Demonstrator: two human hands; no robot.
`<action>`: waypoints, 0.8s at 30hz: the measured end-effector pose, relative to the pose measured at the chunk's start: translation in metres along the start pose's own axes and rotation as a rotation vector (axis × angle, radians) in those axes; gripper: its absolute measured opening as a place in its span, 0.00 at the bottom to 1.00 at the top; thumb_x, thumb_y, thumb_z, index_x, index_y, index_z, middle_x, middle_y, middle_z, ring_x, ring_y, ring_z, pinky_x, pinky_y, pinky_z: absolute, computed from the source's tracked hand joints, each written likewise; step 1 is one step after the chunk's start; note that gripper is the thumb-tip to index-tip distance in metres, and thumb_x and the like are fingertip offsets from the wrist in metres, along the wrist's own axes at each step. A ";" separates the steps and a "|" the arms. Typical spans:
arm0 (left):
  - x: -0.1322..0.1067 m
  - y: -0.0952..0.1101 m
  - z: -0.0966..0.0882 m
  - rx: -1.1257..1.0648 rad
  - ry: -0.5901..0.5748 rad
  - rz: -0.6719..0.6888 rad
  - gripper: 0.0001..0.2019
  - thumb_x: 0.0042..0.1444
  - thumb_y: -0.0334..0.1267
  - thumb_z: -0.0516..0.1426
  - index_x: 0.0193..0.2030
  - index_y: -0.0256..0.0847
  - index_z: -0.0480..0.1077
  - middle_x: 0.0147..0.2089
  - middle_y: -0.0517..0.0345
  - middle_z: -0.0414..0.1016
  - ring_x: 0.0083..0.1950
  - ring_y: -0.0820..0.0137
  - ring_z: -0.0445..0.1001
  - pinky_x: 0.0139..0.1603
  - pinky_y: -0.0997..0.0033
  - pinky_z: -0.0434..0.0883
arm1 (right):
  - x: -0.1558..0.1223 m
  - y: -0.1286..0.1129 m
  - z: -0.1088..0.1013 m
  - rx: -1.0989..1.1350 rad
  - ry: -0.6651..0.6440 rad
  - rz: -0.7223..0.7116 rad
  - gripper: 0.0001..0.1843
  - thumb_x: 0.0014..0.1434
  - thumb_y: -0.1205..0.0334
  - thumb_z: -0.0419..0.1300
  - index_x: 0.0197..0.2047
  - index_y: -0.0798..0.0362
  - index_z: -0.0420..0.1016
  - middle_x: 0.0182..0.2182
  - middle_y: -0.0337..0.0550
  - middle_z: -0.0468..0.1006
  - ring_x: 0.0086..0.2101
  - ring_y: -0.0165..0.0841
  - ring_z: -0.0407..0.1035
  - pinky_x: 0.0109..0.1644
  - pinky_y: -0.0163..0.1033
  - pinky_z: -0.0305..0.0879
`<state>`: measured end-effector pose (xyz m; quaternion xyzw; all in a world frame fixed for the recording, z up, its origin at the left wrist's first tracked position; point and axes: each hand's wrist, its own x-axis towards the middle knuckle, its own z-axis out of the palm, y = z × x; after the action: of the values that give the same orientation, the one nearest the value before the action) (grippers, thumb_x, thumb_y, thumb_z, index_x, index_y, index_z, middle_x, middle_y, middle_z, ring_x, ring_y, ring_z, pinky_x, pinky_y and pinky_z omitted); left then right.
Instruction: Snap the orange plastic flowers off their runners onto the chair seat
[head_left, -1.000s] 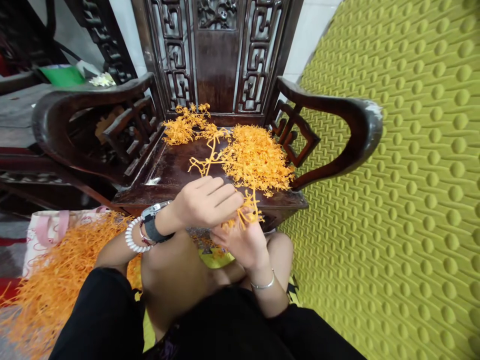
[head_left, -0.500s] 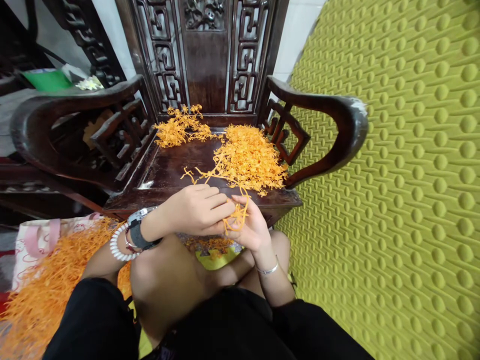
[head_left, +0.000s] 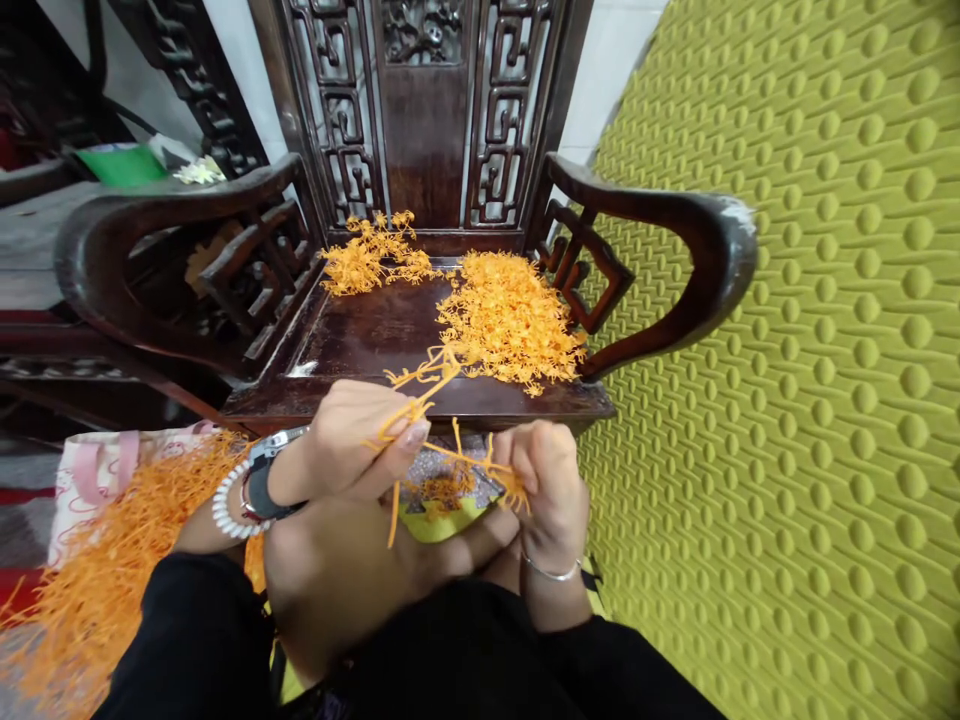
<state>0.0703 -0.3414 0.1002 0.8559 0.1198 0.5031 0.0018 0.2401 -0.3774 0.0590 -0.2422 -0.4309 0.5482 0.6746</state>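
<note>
A studded green mat [head_left: 787,400] fills 3 o'clock beside a dark carved wooden chair [head_left: 375,340], with fluffy orange strands [head_left: 510,320] heaped on its seat at 12 o'clock. The left hand [head_left: 352,440] pinches a branching orange tuft [head_left: 420,395]; the right hand [head_left: 544,480] closes on another [head_left: 487,465].

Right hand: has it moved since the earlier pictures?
Yes: the right hand has shifted rightward in view, relative to the front edge of the wooden chair seat.
</note>
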 end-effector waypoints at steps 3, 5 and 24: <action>0.001 -0.002 -0.003 0.022 -0.081 -0.051 0.15 0.58 0.25 0.49 0.22 0.41 0.55 0.16 0.64 0.60 0.17 0.76 0.59 0.19 0.74 0.56 | -0.008 0.002 -0.009 -0.075 -0.082 0.110 0.34 0.60 0.45 0.55 0.12 0.52 0.45 0.11 0.32 0.44 0.15 0.24 0.44 0.20 0.35 0.41; 0.003 -0.004 -0.004 0.018 -0.136 -0.089 0.15 0.60 0.26 0.49 0.22 0.40 0.57 0.17 0.63 0.62 0.17 0.76 0.60 0.19 0.74 0.56 | -0.008 0.008 -0.012 -0.063 -0.128 0.186 0.34 0.59 0.41 0.54 0.13 0.51 0.44 0.12 0.31 0.42 0.15 0.23 0.41 0.20 0.34 0.39; -0.003 -0.014 -0.001 0.065 -0.284 -0.387 0.20 0.67 0.36 0.45 0.21 0.39 0.57 0.18 0.65 0.57 0.18 0.78 0.56 0.22 0.75 0.55 | -0.007 0.017 -0.023 -0.558 -0.556 0.210 0.21 0.65 0.51 0.50 0.23 0.54 0.63 0.19 0.34 0.61 0.21 0.24 0.54 0.27 0.32 0.50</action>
<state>0.0653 -0.3285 0.0960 0.8786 0.2964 0.3640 0.0874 0.2507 -0.3759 0.0315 -0.3013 -0.7020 0.5208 0.3811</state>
